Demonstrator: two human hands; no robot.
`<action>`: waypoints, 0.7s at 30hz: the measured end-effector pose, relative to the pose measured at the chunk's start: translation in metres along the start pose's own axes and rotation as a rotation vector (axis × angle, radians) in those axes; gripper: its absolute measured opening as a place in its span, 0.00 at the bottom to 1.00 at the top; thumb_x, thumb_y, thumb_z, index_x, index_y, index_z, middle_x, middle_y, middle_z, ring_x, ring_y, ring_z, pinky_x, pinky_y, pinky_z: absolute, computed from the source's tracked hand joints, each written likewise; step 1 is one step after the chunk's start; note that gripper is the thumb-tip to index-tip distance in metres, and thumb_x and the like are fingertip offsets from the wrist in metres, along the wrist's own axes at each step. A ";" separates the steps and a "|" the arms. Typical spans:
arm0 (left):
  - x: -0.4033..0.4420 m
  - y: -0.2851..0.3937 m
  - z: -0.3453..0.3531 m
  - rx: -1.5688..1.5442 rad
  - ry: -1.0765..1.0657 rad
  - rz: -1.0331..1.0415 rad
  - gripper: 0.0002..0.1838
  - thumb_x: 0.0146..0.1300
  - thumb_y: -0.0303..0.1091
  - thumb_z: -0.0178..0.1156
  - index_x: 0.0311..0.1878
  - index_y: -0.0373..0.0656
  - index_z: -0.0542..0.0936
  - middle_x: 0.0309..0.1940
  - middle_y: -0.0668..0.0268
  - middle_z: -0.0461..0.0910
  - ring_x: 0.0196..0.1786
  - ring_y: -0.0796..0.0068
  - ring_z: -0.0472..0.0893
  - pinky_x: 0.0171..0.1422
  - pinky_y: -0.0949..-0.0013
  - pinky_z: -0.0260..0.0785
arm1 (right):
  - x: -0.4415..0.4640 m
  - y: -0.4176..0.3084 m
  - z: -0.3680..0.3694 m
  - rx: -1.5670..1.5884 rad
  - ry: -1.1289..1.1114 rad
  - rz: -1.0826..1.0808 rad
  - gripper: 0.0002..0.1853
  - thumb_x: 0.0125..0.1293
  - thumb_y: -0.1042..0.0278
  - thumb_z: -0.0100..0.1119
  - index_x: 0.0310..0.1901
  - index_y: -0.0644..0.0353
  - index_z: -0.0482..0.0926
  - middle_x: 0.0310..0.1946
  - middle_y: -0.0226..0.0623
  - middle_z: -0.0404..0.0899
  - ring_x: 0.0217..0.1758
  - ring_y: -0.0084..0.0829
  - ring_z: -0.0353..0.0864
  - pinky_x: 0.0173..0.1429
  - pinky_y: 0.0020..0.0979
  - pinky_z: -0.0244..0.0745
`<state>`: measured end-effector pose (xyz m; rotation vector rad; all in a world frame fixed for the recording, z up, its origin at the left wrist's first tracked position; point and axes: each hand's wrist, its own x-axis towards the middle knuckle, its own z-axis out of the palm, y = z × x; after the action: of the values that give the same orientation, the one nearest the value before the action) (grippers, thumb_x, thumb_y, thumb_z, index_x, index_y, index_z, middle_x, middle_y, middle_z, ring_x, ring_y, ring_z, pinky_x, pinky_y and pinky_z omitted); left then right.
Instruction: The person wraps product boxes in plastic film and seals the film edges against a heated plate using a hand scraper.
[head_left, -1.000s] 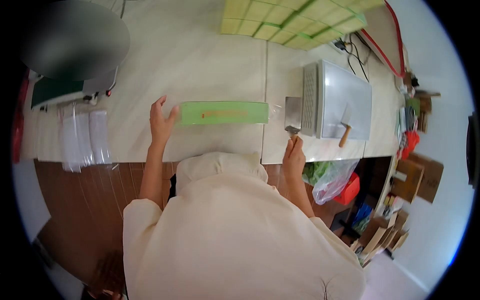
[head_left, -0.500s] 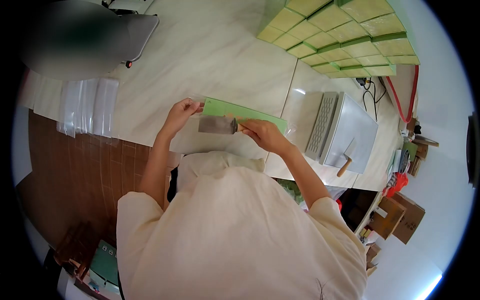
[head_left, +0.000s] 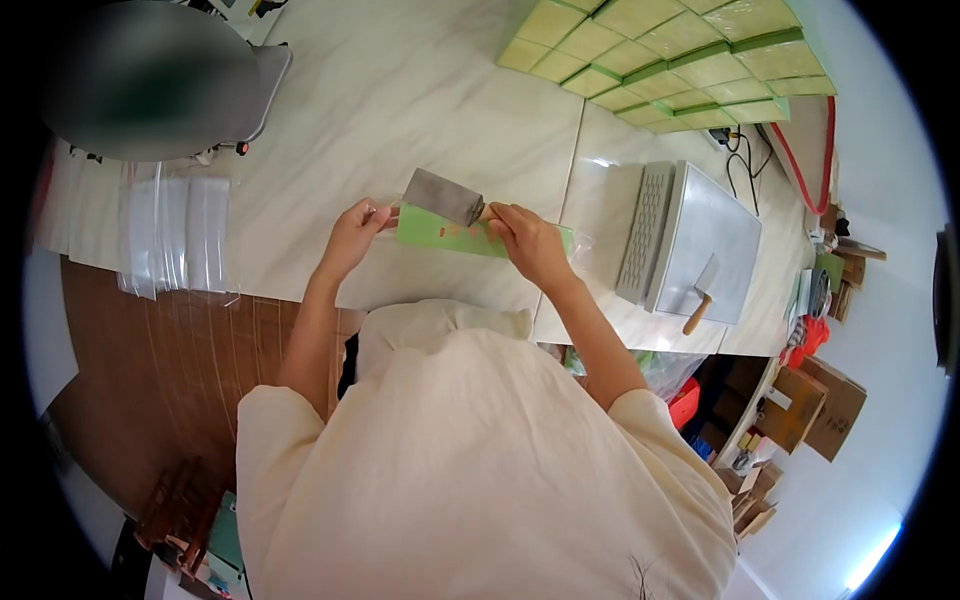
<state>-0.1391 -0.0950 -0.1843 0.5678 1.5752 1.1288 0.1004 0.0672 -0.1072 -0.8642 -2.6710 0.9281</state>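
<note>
A long green box with red marks lies on the table in front of me, with clear plastic film at its ends. My right hand grips the wooden handle of a trowel. Its flat rectangular metal blade is above the box's far edge, pointing left. My left hand is at the box's left end, fingers closed in a pinch on what looks like the clear film; the fingertips are partly hidden.
A metal box with a flat top plate stands to the right, a second trowel on it. Stacked green boxes fill the far right. Clear plastic bags hang over the table edge at left, near a grey machine.
My right hand has lifted the trowel away from my body, from the box's near side to its far edge. The box's red marks now show. The view has shifted slightly.
</note>
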 end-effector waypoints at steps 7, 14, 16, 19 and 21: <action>0.000 -0.009 0.002 -0.075 0.023 0.011 0.15 0.75 0.41 0.53 0.34 0.40 0.72 0.46 0.60 0.84 0.53 0.70 0.83 0.57 0.73 0.69 | -0.046 -0.013 0.021 -0.047 0.180 0.280 0.11 0.73 0.63 0.51 0.50 0.59 0.74 0.35 0.47 0.82 0.37 0.51 0.81 0.38 0.46 0.75; -0.006 -0.006 0.006 -0.137 0.057 -0.018 0.15 0.75 0.41 0.52 0.41 0.37 0.76 0.47 0.60 0.84 0.54 0.68 0.83 0.62 0.70 0.70 | -0.114 -0.043 0.063 -0.003 0.122 0.240 0.11 0.73 0.61 0.50 0.48 0.58 0.70 0.33 0.48 0.82 0.28 0.51 0.81 0.29 0.48 0.75; -0.007 -0.004 0.006 -0.135 0.052 0.017 0.15 0.75 0.41 0.52 0.41 0.37 0.76 0.47 0.60 0.83 0.54 0.68 0.83 0.61 0.70 0.70 | -0.111 -0.046 0.066 -0.031 0.078 0.272 0.10 0.73 0.61 0.50 0.47 0.58 0.70 0.32 0.47 0.82 0.27 0.51 0.81 0.28 0.47 0.74; -0.003 -0.010 0.001 -0.127 0.019 0.035 0.15 0.75 0.41 0.52 0.42 0.36 0.76 0.49 0.59 0.83 0.55 0.67 0.83 0.61 0.70 0.71 | -0.106 -0.056 0.068 -0.052 0.015 0.347 0.09 0.74 0.62 0.49 0.45 0.58 0.69 0.30 0.47 0.81 0.27 0.52 0.81 0.28 0.49 0.74; -0.003 -0.011 0.002 -0.138 0.015 0.028 0.15 0.75 0.40 0.52 0.42 0.36 0.76 0.49 0.58 0.83 0.55 0.67 0.83 0.60 0.69 0.72 | -0.105 -0.058 0.068 -0.046 0.000 0.389 0.08 0.75 0.62 0.48 0.46 0.58 0.69 0.29 0.47 0.81 0.28 0.53 0.80 0.30 0.51 0.74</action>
<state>-0.1343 -0.1013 -0.1931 0.4920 1.4928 1.2542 0.1348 -0.0654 -0.1234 -1.4284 -2.5797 0.9405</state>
